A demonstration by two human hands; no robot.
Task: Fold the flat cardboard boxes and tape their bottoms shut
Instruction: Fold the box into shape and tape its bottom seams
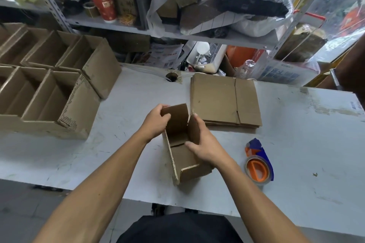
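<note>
While both hands work at centre, the white table (296, 144) carries everything: open folded boxes (49, 92) grouped at 9 to 10 o'clock, a stack of flat boxes (221, 98) at 1 o'clock, touching nothing else. Half-formed box (181, 156) stands at centre, open side up. Left hand (156, 122) grips its far-left flap, fingers curled over the edge; right hand (205, 144) clasps the right wall, thumb inside. Tape dispenser (258, 162) lies at 4 o'clock, apart from the box
</note>
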